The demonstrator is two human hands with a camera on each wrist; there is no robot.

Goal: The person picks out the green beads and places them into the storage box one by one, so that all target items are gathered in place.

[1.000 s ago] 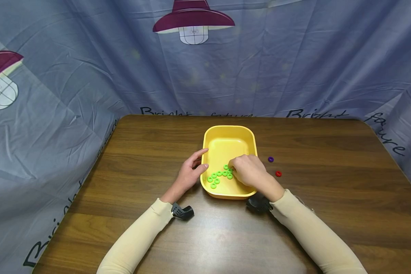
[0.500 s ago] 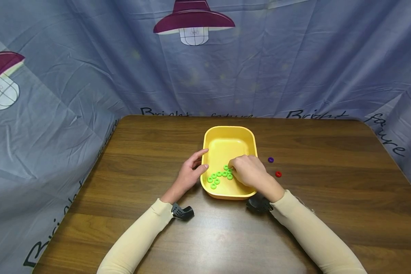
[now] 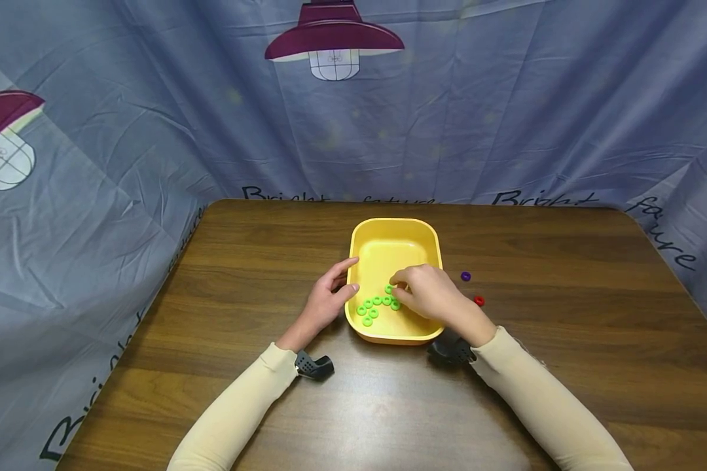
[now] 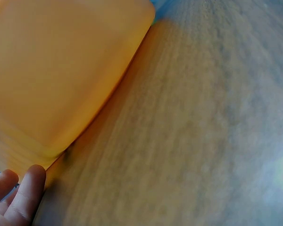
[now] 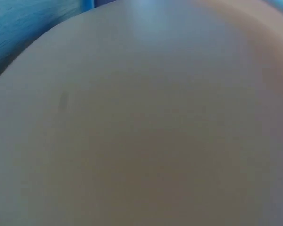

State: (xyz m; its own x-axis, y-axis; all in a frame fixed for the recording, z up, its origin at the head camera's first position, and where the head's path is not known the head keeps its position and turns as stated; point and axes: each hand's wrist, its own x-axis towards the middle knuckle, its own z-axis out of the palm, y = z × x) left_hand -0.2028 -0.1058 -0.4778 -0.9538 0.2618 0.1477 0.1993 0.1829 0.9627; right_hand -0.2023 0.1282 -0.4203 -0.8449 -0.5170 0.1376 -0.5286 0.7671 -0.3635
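Nearest the viewer, two cream sleeves reach forward over the brown wooden counter, each wrist wearing a small black camera mount.

The left hand rests on the counter against the left wall of the yellow tray; its thumb and fingers curl round the rim, steadying it. The left wrist view shows the tray's orange-yellow outer wall close up and two fingertips at the bottom edge, next to its near corner.

The right hand lies over the tray's near right part, palm down, with its fingers bent toward the tray floor. The fingertips come together at the right end of the green rings, and they seem to pinch one ring there, though the hand hides the contact itself. The right wrist view is a blur of pale grey-brown and tells nothing more.

The green rings lie in a loose cluster on the tray floor, in its near half, between the two hands.

Just beyond the right hand, on the counter outside the tray's right wall, lie a red ring and, a little farther back, a purple ring, apart from each other.

Behind the counter hangs a blue-grey curtain printed with maroon lamps and dark lettering.
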